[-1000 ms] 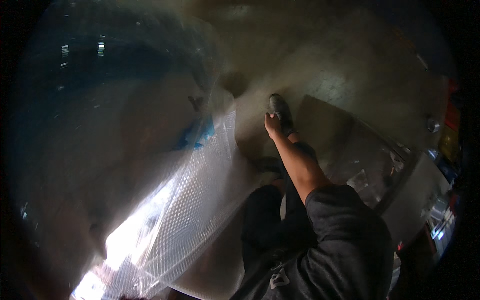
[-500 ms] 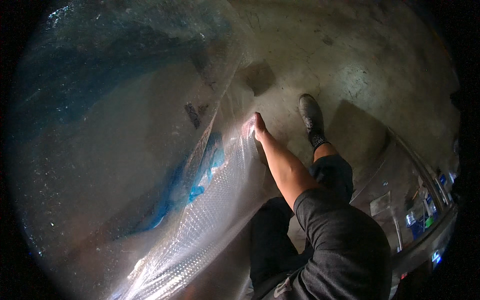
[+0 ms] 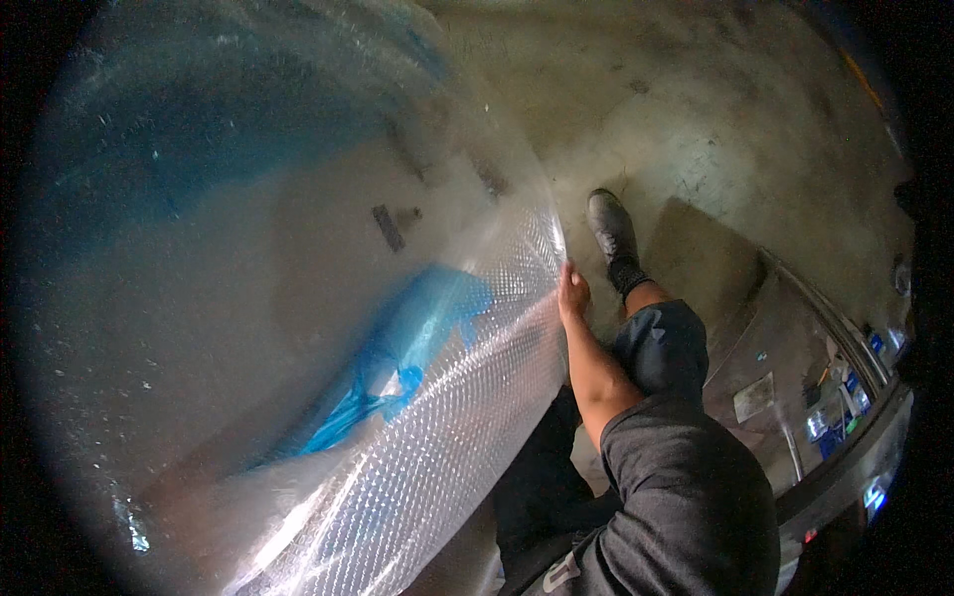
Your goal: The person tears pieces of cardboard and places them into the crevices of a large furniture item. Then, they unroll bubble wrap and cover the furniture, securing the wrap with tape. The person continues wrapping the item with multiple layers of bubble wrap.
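A large sheet of clear bubble wrap (image 3: pixel 437 457) covers the left and middle of the head view. My right hand (image 3: pixel 573 291) is closed on its right edge, and the wrap is drawn into creases that fan out from the fingers. Through the sheet shows crumpled blue plastic (image 3: pixel 383 368), with a pale patch in it; what it lies on or covers cannot be made out. Further back, a wider blue area looks blurred behind the film. My left hand is out of view.
Grey concrete floor (image 3: pixel 686 109) lies ahead and to the right, with my shoe (image 3: pixel 611 223) on it. At the right stands a metal rail (image 3: pixel 830 318), with several small blue and white items beyond it. A flat pale rectangle (image 3: pixel 754 397) lies near the rail.
My right hand has moved right and nearer to me, pulling the bubble wrap's edge along. The wrap now spreads wider, and more of the blue plastic shows through it.
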### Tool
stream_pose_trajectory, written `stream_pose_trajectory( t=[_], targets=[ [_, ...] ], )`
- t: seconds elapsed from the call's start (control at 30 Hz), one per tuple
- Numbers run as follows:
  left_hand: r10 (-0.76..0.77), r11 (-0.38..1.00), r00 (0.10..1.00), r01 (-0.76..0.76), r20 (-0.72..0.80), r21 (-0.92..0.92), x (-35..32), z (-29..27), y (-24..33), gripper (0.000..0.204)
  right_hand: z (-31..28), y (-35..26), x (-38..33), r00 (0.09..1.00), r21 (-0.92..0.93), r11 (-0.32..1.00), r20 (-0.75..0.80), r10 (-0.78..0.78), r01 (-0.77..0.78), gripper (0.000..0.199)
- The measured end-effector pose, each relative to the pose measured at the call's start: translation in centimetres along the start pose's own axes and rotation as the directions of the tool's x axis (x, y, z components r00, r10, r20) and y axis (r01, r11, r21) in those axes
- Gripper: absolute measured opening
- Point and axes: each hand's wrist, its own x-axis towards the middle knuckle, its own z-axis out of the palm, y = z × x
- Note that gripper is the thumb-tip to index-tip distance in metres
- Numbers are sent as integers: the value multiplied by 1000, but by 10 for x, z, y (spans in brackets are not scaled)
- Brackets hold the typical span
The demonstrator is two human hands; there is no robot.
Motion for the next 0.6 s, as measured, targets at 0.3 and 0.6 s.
stream_pose_trajectory(
  t=[0.3,0.6],
  targets=[
    [0,1000,999,0,54,-12,-2,19,5,22,34,-14,41,990,-310,940,13,-143,140,61],
    [2,999,998,1,67,-40,5,36,12,19,95,12,17,967,-248,944,186,-176,219,60]
  ],
)
